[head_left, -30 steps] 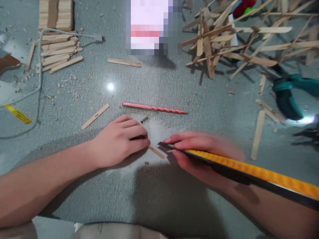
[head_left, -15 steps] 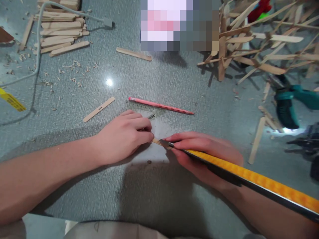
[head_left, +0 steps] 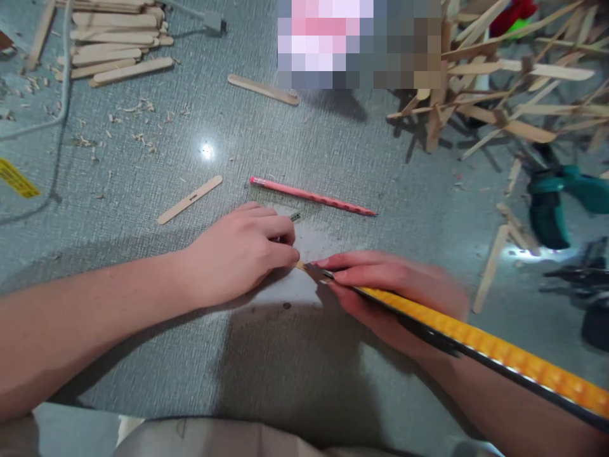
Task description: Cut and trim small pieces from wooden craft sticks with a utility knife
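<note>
My left hand (head_left: 250, 251) is closed, its fingers pressing a wooden craft stick (head_left: 299, 265) down on a white sheet (head_left: 271, 295). Only a short piece of that stick shows beyond the fingertips. My right hand (head_left: 385, 276) grips a utility knife (head_left: 457, 336) with a long yellow and black handle, fingers close to the blade. The blade tip touches or nearly touches the stick's exposed end. A small dark marked strip (head_left: 295, 217) pokes out beyond my left knuckles, its rest hidden. Just above the hands lies a pink pencil (head_left: 314, 196).
Loose craft sticks lie nearby, one with a small slot (head_left: 190, 200). Upper left are a stick pile (head_left: 117, 38), a grey cable (head_left: 65, 76) and wood shavings (head_left: 143, 143). A stick structure (head_left: 499, 95) occupies the upper right, above green-handled pliers (head_left: 547, 209).
The knife blade has shifted slightly at the stick's end while both hands keep their grip. The surroundings sit a little differently in view as the head camera moved.
</note>
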The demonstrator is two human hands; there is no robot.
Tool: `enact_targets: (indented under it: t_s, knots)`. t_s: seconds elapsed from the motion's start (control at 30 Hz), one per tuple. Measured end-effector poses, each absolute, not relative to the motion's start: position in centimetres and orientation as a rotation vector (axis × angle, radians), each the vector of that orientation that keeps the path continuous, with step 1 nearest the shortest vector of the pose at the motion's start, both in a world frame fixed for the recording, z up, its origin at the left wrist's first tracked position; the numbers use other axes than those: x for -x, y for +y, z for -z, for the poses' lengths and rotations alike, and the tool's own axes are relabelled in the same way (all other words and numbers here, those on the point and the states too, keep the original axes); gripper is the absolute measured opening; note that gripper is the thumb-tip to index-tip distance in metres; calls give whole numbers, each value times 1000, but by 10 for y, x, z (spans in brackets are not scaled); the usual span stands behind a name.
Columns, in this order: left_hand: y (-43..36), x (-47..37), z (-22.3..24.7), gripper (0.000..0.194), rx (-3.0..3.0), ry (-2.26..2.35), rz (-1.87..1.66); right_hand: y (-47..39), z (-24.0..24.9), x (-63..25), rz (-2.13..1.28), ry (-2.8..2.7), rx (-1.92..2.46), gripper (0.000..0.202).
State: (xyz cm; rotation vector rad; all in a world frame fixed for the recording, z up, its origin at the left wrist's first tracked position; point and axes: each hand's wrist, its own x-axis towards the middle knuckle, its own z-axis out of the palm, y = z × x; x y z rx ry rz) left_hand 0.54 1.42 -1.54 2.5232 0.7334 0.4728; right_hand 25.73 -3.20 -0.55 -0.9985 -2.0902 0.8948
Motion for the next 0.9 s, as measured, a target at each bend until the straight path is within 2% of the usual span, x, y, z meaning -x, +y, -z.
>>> enact_targets:
  t_s: [0.43, 0.67, 0.9]
  knots:
    - [9, -13, 12, 28, -2630, 812, -376, -33, 6, -264, -815, -2253, 867, 21]
    - [-1, -11, 6, 20, -2729, 861, -464, -29, 8, -262, -890, -2181, 857, 20]
    - [-3, -25, 0, 5, -2617, 985, -249, -35, 0, -265, -804, -2296, 872, 26]
